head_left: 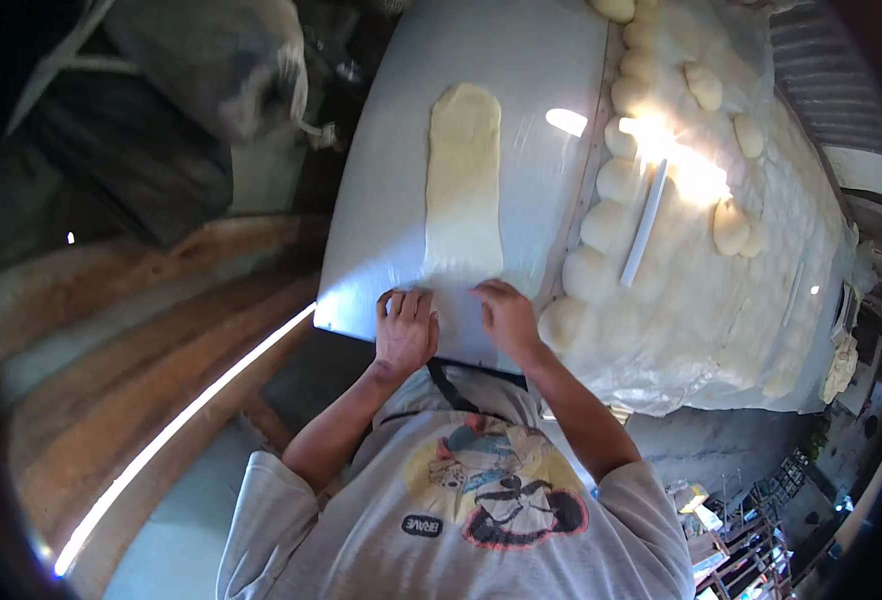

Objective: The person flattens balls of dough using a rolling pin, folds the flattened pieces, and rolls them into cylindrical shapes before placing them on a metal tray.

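Evidently soft and light, the flattened dough strip (463,170) lies lengthwise just beyond the hands, its near end close to their fingertips. It looks likely to stretch or tear if pinched hard, so flat fingers under both near corners would suit it best. The left hand (407,330) and right hand (509,318) stand apart, fingers curled; whether either pinches the edge cannot be told. Beneath is the smooth desk (381,200); rounded dough balls (588,273) sit right of the hands.
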A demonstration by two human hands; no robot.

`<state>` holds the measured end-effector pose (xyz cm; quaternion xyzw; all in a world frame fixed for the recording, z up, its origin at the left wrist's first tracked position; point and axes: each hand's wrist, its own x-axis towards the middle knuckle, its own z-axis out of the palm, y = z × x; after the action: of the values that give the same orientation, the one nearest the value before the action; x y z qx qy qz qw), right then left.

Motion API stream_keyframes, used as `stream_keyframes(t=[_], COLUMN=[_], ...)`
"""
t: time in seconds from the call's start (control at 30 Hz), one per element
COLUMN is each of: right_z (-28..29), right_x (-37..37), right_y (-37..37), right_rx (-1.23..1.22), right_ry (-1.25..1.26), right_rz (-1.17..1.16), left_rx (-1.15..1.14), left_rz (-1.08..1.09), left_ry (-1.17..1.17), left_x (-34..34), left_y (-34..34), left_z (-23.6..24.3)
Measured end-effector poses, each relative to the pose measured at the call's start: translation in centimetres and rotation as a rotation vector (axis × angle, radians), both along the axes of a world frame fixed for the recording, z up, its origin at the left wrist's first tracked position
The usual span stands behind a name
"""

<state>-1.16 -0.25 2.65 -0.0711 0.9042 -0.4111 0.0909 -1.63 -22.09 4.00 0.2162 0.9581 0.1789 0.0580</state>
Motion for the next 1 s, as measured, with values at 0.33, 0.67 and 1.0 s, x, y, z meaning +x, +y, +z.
stream_keyframes(t=[0.33,0.67,1.0], right_z=[-4.4,0.3,-0.8], right_x=[-34.5,-30.2,-26.0], right_y=[2.5,2.4,4.2], right_rx=[0.221,0.44,0.549], right_ry=[0.441,0.463,0.286], right_rz=[-0.223,-0.041,0.084], left_rx=[0.391,0.302,0.158], left_rz=[0.049,-0.118,-0.24], left_ry=[0.426,0.337,0.236], left_x=[-33.7,-31.6,-27.8], left_y=[8.5,4.9,1.4], left_z=[-4.7,-2.2,-3.9])
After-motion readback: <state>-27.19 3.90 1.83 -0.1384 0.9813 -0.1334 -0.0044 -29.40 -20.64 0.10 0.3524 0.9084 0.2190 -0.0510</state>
